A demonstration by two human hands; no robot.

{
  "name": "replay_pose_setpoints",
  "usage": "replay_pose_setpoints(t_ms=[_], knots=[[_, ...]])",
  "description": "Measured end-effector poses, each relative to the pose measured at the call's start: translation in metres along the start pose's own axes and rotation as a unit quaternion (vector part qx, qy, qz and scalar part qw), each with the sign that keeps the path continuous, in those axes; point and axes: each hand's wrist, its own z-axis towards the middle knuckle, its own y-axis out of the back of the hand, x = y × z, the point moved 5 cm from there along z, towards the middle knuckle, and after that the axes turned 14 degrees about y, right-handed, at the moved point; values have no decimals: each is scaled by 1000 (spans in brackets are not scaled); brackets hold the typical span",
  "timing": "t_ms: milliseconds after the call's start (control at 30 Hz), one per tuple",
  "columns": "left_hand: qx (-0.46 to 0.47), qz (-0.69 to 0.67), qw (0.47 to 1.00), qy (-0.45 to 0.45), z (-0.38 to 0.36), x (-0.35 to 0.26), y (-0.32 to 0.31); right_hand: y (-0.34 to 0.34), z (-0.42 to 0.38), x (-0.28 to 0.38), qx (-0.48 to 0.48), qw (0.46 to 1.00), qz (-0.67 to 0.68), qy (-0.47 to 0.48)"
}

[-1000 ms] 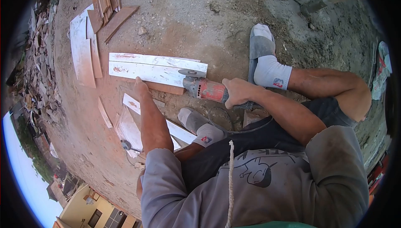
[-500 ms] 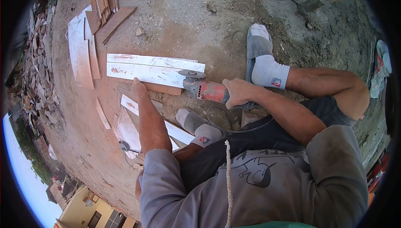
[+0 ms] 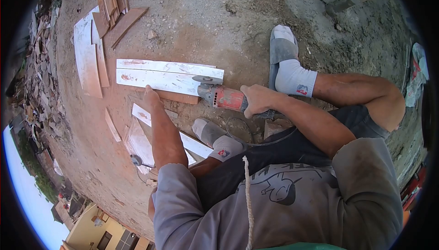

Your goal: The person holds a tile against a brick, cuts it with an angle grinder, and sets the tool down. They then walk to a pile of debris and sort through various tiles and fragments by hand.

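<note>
One grinder point(image 3: 228, 98) slightly farther left now

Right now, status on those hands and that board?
Right hand gripping grinder. Left hand at near edge of white board. Disc over board's right end. Nothing visibly blocking.

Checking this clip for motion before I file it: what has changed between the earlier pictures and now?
Very little: over the last half second, the right hand and angle grinder shifted slightly left in the picture, and the pale cord hangs farther left. Nothing was visibly taken up or let go. The left hand stays at the near edge of the white board.
</note>
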Motion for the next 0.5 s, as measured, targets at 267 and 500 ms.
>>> replay_pose_setpoints(t_ms=[267,500], knots=[[-1,-23,999,-29,24,8,-3,1,-7,-1,-3,1000,-7,7],[-12,6,1000,7,-19,-7,1,2,-7,0,-5,1000,-2,8]])
